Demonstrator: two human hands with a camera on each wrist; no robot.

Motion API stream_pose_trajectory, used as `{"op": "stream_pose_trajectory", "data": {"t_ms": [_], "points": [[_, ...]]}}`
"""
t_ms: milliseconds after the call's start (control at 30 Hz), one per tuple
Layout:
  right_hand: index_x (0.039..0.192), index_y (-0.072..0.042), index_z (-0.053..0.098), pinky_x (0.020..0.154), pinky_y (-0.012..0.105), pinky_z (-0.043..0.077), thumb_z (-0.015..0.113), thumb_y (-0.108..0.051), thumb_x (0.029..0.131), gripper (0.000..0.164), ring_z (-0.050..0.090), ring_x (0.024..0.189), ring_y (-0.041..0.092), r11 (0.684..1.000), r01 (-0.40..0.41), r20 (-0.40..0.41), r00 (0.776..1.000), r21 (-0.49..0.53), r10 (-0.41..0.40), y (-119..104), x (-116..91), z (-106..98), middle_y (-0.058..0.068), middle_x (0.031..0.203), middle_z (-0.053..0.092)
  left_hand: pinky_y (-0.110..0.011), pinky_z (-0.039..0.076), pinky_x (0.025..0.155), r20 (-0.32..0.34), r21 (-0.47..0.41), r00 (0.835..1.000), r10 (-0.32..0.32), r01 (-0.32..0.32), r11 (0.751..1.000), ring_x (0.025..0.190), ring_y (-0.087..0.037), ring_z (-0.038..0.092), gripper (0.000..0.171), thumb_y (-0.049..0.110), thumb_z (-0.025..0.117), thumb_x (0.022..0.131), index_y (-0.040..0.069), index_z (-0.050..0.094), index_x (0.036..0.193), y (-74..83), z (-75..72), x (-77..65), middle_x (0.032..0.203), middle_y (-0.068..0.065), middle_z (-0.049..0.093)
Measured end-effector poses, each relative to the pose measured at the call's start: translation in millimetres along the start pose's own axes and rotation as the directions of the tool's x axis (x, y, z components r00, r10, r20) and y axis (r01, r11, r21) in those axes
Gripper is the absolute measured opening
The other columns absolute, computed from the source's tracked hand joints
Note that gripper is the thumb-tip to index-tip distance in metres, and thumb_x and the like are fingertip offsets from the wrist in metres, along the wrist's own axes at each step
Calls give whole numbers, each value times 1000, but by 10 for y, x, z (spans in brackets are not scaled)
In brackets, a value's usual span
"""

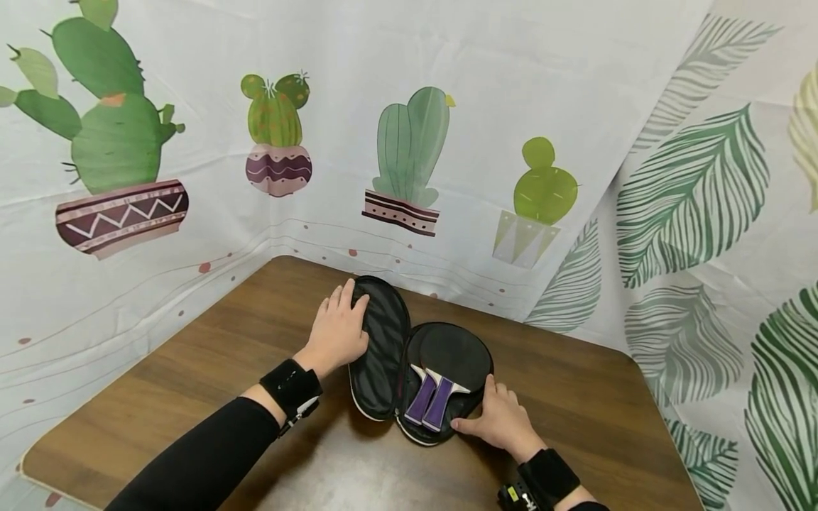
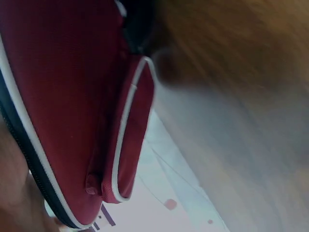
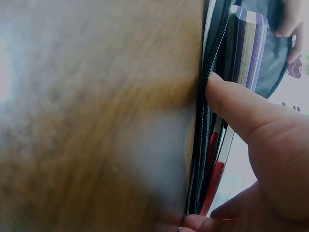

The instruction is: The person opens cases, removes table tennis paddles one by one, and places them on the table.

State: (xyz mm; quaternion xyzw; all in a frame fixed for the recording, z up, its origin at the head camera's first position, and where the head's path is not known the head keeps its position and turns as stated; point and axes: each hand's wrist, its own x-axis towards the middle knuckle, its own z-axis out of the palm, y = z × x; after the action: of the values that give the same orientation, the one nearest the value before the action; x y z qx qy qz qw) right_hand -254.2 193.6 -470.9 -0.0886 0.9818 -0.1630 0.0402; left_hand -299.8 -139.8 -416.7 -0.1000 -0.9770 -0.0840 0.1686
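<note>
An unzipped table tennis paddle case [image 1: 415,435] lies spread on the wooden table, its black-lined lid [image 1: 378,362] raised on the left. Two paddles [image 1: 455,353] with black faces and purple handles [image 1: 438,406] overlap in the right half. My left hand [image 1: 337,330] grips the lid's far left edge, thumb over the lining. The left wrist view shows the lid's red outside [image 2: 63,96] with white piping and a raised pocket [image 2: 133,140]. With thumb and fingers spread along the rim, my right hand [image 1: 505,419] holds the case's right side; its thumb touches the zip [image 3: 208,82].
The brown wooden table [image 1: 562,404] has rounded corners and a light edge. Behind it hangs a white cloth [image 1: 345,42] printed with cacti, and leaf-patterned cloth [image 1: 696,199] covers the right side. Black bands [image 1: 290,387] circle both wrists.
</note>
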Motion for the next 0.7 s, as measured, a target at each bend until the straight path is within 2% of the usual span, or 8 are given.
{"op": "stream_pose_trajectory", "data": {"t_ms": [67, 133, 200, 267, 400, 467, 567, 700], "points": [[151, 15, 25, 96, 66, 42, 81, -66, 68, 129, 44, 131, 52, 1000, -1, -1, 1000, -1, 1, 7, -4, 1, 35, 144, 44, -60, 19, 119, 31, 82, 998, 55, -57, 995, 150, -45, 19, 62, 23, 62, 89, 9, 49, 147, -30, 32, -18, 163, -23, 22], [151, 15, 26, 96, 66, 42, 81, -67, 68, 128, 44, 131, 52, 1000, -1, -2, 1000, -2, 1, 11, -6, 6, 35, 144, 44, -60, 13, 121, 71, 148, 992, 109, -118, 982, 152, -45, 14, 60, 27, 63, 90, 10, 52, 146, -53, 76, -44, 163, -21, 26], [151, 14, 26, 96, 66, 42, 81, -67, 68, 128, 44, 131, 51, 1000, -3, -2, 1000, -3, 3, 16, -12, 13, 34, 144, 44, -59, 12, 121, 125, 170, 982, 144, -164, 972, 152, -45, 14, 58, 31, 62, 93, 11, 52, 146, -64, 122, -80, 162, -20, 29], [151, 14, 26, 97, 66, 42, 81, -67, 68, 128, 44, 131, 50, 1000, -6, -2, 1000, -2, 6, 21, -19, 21, 33, 144, 45, -58, 12, 122, 195, 153, 969, 151, -182, 971, 152, -45, 15, 58, 35, 58, 96, 12, 49, 149, -72, 178, -115, 161, -21, 30], [151, 14, 27, 97, 66, 41, 80, -68, 68, 128, 44, 131, 50, 1000, -4, -3, 1000, 3, 4, 25, -21, 26, 33, 145, 44, -62, 19, 118, 341, 83, 934, 104, -140, 987, 149, -48, 21, 65, 46, 53, 100, 12, 40, 154, -65, 252, -171, 161, -25, 28], [151, 14, 27, 98, 66, 41, 80, -68, 68, 127, 44, 131, 50, 1000, -1, -9, 1000, 4, 2, 29, -18, 25, 33, 145, 44, -66, 22, 115, 387, 58, 919, 73, -104, 993, 148, -49, 22, 73, 54, 53, 99, 14, 35, 157, -57, 277, -178, 161, -27, 25], [151, 14, 29, 98, 66, 41, 80, -67, 68, 126, 44, 131, 50, 1000, 3, -22, 1000, 2, -3, 34, -15, 23, 33, 145, 45, -72, 24, 110, 425, 35, 904, 39, -60, 998, 148, -50, 21, 82, 63, 54, 95, 19, 29, 159, -45, 304, -171, 162, -26, 21], [150, 13, 31, 98, 64, 42, 81, -66, 68, 124, 46, 130, 49, 1000, 7, -28, 1000, 12, -7, 32, -18, 33, 33, 143, 46, -76, 26, 106, 449, 16, 893, 15, -25, 1000, 148, -50, 20, 88, 66, 58, 91, 23, 25, 160, -30, 343, -161, 163, -26, 18]]}}
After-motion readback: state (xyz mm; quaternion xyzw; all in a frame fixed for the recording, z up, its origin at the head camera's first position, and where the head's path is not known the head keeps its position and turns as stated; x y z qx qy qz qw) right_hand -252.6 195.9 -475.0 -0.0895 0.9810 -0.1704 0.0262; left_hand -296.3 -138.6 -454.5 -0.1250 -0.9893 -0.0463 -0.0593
